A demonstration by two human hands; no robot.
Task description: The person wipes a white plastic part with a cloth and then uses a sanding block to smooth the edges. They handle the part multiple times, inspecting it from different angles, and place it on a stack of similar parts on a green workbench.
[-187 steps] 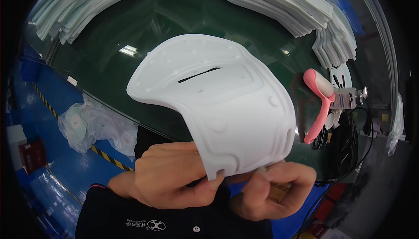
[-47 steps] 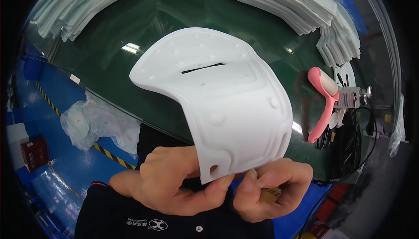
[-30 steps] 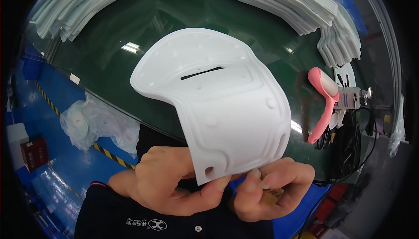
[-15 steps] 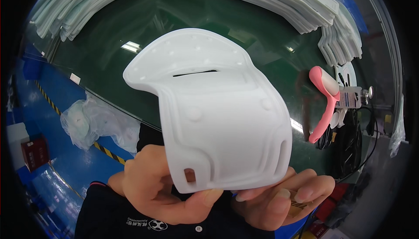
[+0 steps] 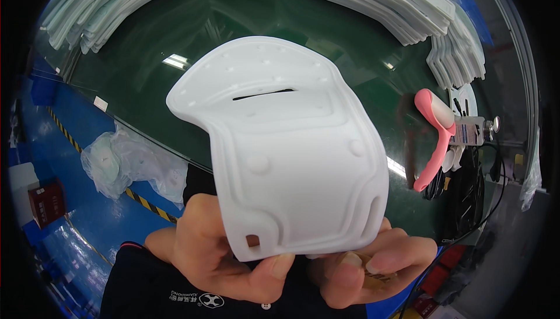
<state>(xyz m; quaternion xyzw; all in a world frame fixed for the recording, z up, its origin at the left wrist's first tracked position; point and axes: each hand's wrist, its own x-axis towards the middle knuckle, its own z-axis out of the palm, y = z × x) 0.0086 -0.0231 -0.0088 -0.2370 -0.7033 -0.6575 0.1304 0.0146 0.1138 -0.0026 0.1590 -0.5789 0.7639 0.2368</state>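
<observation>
A white moulded pad (image 5: 297,173) with rounded ridges, small bumps and slots is held up over the table's near edge. Its broad curved end points away from me. My left hand (image 5: 224,255) grips the near left corner, thumb on the near edge by a small slot; most of its fingers are behind the pad. At the near right corner is my right hand (image 5: 373,269), its fingers curled round a small brownish piece (image 5: 376,266) with dark markings. Whether the right hand also pinches the pad is hidden.
Stacks of white moulded pieces stand at the far left (image 5: 111,4) and far right (image 5: 379,4) of the green table (image 5: 146,97). Rightward lie a pink curved tool (image 5: 434,156), a clear bottle (image 5: 468,130) and a black cable. Crumpled plastic bags (image 5: 134,161) are beyond the left edge.
The pad has tilted slightly, so its far end with the slot shows more fully. My right hand has shifted a little to the left, with its fingers more curled.
</observation>
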